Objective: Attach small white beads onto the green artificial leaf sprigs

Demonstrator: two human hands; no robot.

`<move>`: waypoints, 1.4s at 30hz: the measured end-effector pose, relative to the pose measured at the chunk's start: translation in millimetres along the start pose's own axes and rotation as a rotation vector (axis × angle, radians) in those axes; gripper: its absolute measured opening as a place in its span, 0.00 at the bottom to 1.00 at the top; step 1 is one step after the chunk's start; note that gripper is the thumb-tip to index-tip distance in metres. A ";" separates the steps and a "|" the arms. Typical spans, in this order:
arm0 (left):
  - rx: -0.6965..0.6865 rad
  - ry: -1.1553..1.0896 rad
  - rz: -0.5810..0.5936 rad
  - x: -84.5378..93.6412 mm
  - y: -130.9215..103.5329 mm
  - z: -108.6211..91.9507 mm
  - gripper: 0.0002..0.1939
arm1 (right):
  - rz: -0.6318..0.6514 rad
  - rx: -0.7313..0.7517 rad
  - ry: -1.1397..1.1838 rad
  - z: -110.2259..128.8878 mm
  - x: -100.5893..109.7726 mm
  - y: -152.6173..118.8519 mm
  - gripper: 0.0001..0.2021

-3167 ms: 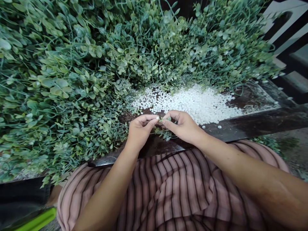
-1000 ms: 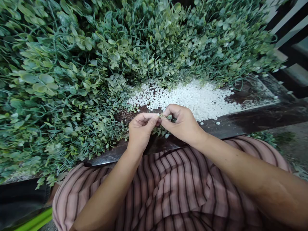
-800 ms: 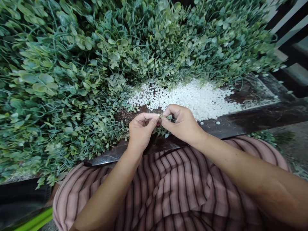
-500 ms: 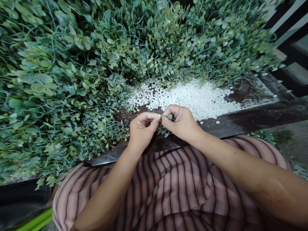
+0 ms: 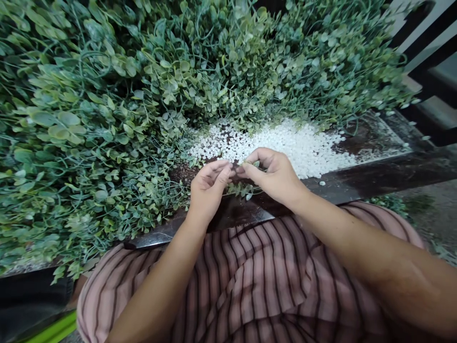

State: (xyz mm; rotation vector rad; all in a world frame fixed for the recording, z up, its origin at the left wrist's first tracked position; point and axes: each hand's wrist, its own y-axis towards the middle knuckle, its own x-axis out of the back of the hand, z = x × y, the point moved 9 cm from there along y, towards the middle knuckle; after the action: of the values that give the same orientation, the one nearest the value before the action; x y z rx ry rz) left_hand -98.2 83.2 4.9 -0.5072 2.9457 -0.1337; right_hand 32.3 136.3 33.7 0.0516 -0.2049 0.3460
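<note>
My left hand (image 5: 208, 186) and my right hand (image 5: 274, 174) meet at the fingertips over the near edge of a dark wooden tabletop (image 5: 171, 234). Thumb and forefinger of the right hand pinch a green leafy sprig of artificial foliage (image 5: 245, 190), whose leaves hang below the fingers. The left fingers are pinched together beside its stem end; whatever sits between them is too small and blurred to make out. Just beyond the hands lies a spread heap of small white plastic pieces (image 5: 303, 147).
Thick artificial greenery (image 5: 150, 85) is piled along the back and left. A few white pieces (image 5: 322, 183) lie loose near the front edge. Dark slatted furniture (image 5: 435, 76) stands at the right. My lap in striped cloth (image 5: 250, 276) is against the table edge.
The white piece seen at my left fingertips no longer shows. My right hand has risen slightly, and more of the sprig hangs visible below the fingers.
</note>
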 end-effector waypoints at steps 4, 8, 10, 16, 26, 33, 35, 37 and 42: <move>0.066 0.058 0.073 -3.5 0.1 8.5 0.19 | -0.056 -0.011 0.155 0.7 13.3 3.0 0.05; 0.136 0.033 0.143 -16.9 -4.3 19.2 0.21 | -0.039 0.008 0.125 6.7 12.1 1.6 0.06; 0.144 -0.010 0.130 -19.0 -5.0 19.4 0.18 | -0.002 0.022 0.092 11.5 9.0 -0.2 0.06; 0.135 -0.064 0.111 -15.2 -2.3 10.6 0.13 | 0.445 0.079 0.209 32.2 -11.1 -10.8 0.20; 0.057 -0.076 0.029 -4.5 1.2 2.1 0.11 | 0.309 0.014 0.087 1.6 -21.9 -6.2 0.11; -0.049 0.085 -0.061 11.0 8.0 0.4 0.12 | 0.302 -0.022 -0.170 -14.9 -30.5 -8.6 0.07; -0.117 0.244 -0.097 20.5 13.3 -3.1 0.11 | 0.256 0.004 -0.206 -10.4 -22.8 -5.1 0.05; -0.179 0.464 -0.132 29.4 18.6 -5.8 0.09 | 0.237 0.007 -0.225 -7.2 -18.3 -3.2 0.05; -0.329 0.947 -0.069 21.7 26.0 -5.1 0.11 | 0.266 -0.062 -0.265 -13.0 -18.4 -2.5 0.07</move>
State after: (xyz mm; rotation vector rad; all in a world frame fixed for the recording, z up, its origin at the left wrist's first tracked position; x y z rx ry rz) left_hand -127.6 100.7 4.1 -0.7519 3.9075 0.1590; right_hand 18.6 128.9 17.1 0.0089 -0.4871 0.5981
